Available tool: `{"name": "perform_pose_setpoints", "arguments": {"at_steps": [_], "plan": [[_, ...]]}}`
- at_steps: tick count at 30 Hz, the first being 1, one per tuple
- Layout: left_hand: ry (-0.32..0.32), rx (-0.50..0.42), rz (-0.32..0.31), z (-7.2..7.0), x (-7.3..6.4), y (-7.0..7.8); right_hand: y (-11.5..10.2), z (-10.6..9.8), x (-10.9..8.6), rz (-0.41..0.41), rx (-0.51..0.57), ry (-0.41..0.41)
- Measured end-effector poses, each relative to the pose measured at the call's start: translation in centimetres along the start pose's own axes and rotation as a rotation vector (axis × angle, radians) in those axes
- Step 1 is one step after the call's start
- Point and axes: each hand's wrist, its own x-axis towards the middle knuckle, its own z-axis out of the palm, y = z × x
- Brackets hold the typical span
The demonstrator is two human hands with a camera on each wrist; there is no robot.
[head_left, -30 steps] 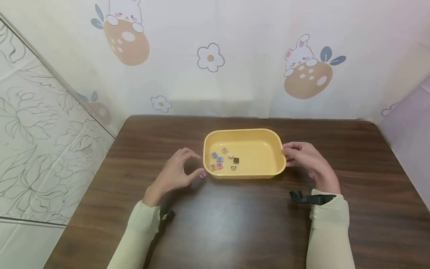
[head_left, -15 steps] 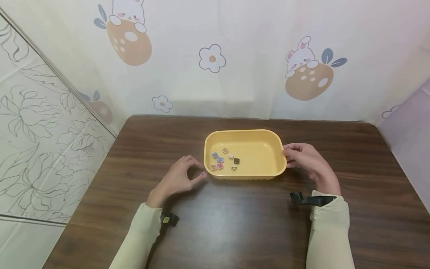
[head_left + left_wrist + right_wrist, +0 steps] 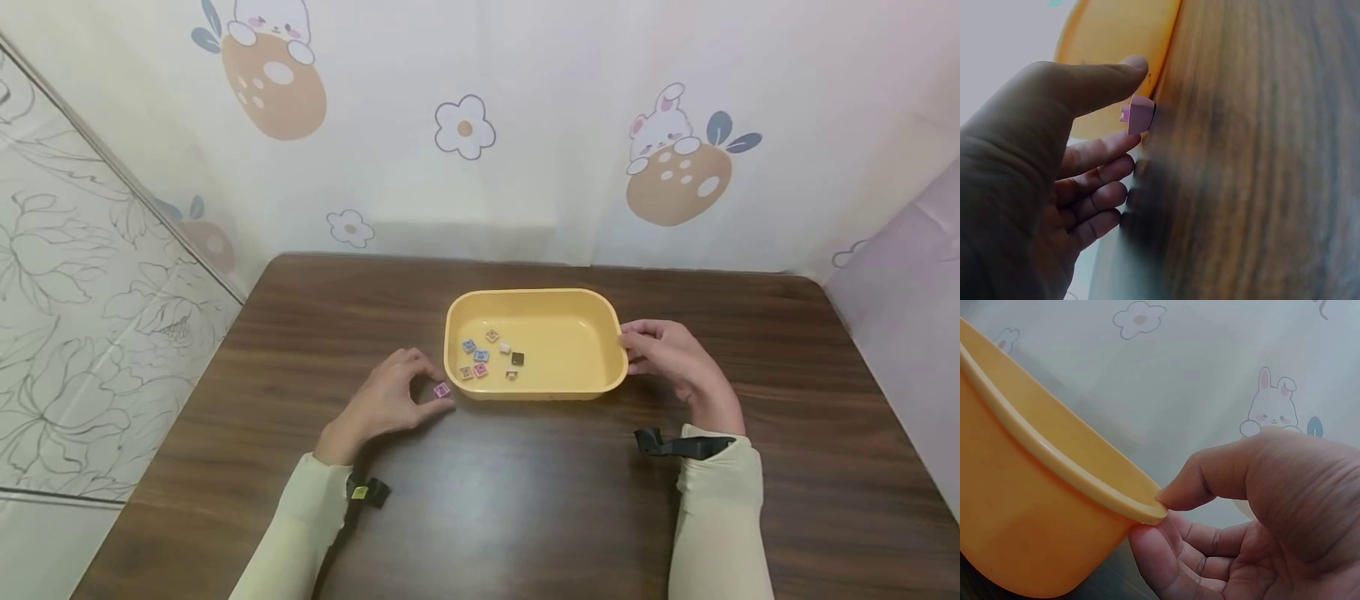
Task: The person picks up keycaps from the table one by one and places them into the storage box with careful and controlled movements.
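My left hand (image 3: pixel 386 396) lies on the table just left of the yellow plastic tray (image 3: pixel 615 379). Its thumb and index finger are parted around a small pink keycap (image 3: pixel 1141 115); the index fingertip is right at it, while a gap shows below the thumb. The keycap seems to lie underside up, its little stem sticking out. At the tray's right end my right hand (image 3: pixel 1210 519) pinches the rim, thumb over the top and fingers beneath. Several small keycaps lie in the tray's left half, among them a blue one (image 3: pixel 481 356) and a black one (image 3: pixel 517 359).
The dark wooden table (image 3: pixel 480 500) reaches to a patterned curtain (image 3: pixel 517 192) behind the tray. On the left stands a flower-printed panel (image 3: pixel 75 292). A black strap (image 3: pixel 682 446) sits around the right wrist, another strap (image 3: pixel 367 492) around the left.
The left thumb, at the pink keycap half a second ago, now stands away from it. The keycap appears turned a little beside the tray. The right hand keeps its hold on the rim.
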Motion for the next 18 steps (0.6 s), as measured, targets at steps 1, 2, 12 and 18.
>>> {"name": "perform_pose_setpoints", "arguments": {"at_steps": [1,2,12,18], "plan": [[-0.005,0.009,0.005,-0.04,0.02,-0.10,-0.01,0.05,0.06,0.000,-0.001,0.003],[-0.008,0.018,0.010,-0.08,0.03,-0.18,-0.04,0.10,0.10,-0.001,-0.003,0.005],[-0.020,0.045,0.011,-0.10,0.23,-0.19,-0.37,0.01,0.04,-0.018,0.010,0.007],[-0.029,0.034,-0.005,-0.06,0.25,-0.11,-0.26,0.00,-0.02,-0.012,0.009,0.006]]}}
